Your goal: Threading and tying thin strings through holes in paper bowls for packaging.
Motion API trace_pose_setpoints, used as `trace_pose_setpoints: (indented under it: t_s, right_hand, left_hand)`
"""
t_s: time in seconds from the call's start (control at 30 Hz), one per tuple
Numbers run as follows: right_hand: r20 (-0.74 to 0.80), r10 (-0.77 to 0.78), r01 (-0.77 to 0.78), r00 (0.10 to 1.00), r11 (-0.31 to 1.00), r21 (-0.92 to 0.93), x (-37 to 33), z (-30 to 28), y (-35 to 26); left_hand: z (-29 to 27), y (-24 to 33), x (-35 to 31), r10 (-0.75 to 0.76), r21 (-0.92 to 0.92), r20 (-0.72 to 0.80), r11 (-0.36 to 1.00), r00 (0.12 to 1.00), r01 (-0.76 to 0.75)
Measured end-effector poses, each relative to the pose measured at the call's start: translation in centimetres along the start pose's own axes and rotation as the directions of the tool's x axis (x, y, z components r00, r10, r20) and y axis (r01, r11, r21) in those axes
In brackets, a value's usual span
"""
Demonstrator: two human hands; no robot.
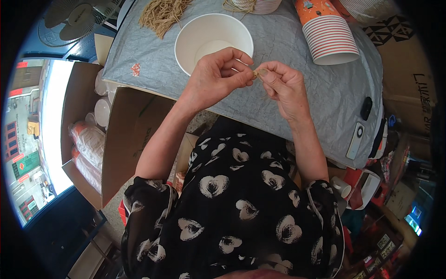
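A thin tan cord (256, 73) is pinched between my two hands above the near part of the table. My left hand (214, 78) has its thumb and index finger closed at the cord's left side, the other fingers curled. My right hand (285, 88) grips the cord between thumb and forefinger, close to the left fingertips. Most of the cord is hidden by the fingers. Just beyond my left hand stands a white paper tub (227, 29), open side up, partly covered by that hand. A heap of similar tan cords (162, 15) lies at the far left.
A stack of orange-patterned paper tubs (331, 39) lies tipped at the far right of the grey-covered table (320, 107). A phone (355, 141) and a small black object (366, 108) rest near the right edge. Left of me, an open carton (123, 135) holds wrapped tubs.
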State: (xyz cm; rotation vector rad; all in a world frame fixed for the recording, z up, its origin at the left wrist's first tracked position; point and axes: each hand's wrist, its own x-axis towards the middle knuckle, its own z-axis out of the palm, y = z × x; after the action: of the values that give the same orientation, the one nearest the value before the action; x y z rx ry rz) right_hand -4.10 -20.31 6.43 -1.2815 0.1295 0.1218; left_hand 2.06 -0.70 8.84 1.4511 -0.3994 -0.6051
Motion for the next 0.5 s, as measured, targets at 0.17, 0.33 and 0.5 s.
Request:
trace_pose_setpoints:
  t_s: [0.17, 0.33, 0.5]
  right_hand:
    - [-0.026, -0.014, 0.015, 1.0, 0.999, 0.032, 0.14, 0.27, 0.11]
    - [-0.007, -0.03, 0.03, 1.0, 0.998, 0.05, 0.28, 0.17, 0.24]
    - [-0.025, -0.049, 0.05, 0.998, 0.998, 0.024, 0.17, 0.46, 0.2]
  left_hand:
    - [-0.09, -0.06, -0.05, -0.014, -0.012, 0.005, 1.0, 1.0, 0.014]
    - [-0.29, -0.31, 0.01, -0.011, 0.023, 0.027, 1.0, 1.0, 0.01]
    - [0.04, -0.17, -0.09, 0.015, 0.079, 0.012, 0.997, 1.0, -0.016]
